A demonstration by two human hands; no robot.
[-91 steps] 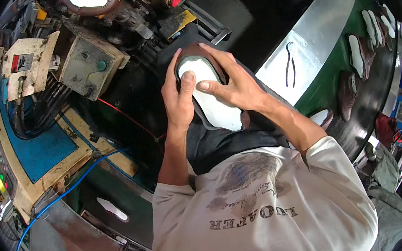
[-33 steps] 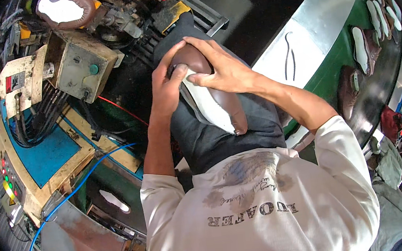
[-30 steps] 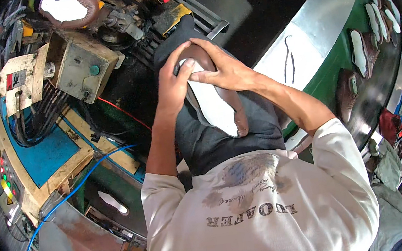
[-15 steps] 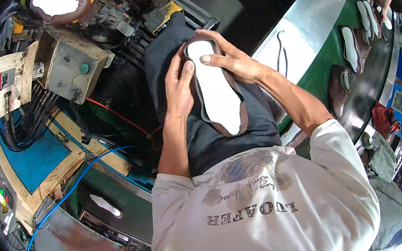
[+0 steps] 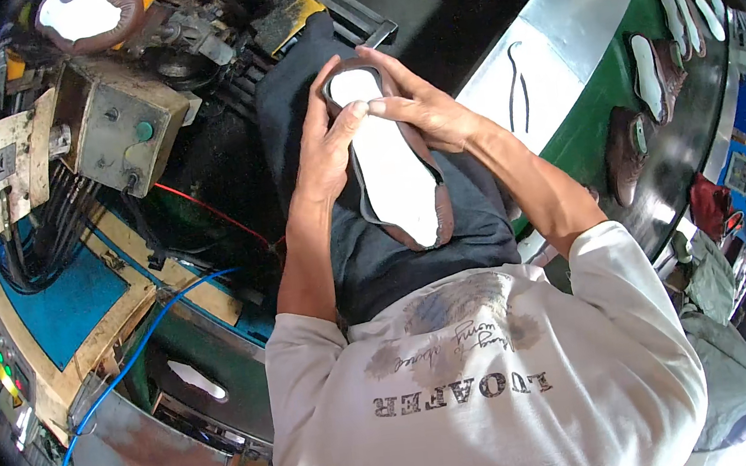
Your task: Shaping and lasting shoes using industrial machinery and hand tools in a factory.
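A brown shoe upper rests on my lap, its white sole side facing up and its dark edge turned in around the rim. My left hand wraps the heel end from the left, with the thumb laid on the white surface. From the other side my right hand grips the same end, fingers behind it and thumb pressed on the white sole. Both thumb tips meet near the middle of the heel part. The toe end points toward my body.
On the right, a green conveyor belt with a metal border carries several brown shoes and white-soled pieces. A thin black strip lies on the metal. At left stand a control box, a blue-topped machine and a blue hose.
My left thumb has moved up and inward to meet the right thumb on the heel part. The hands and shoe upper have shifted slightly left in view.
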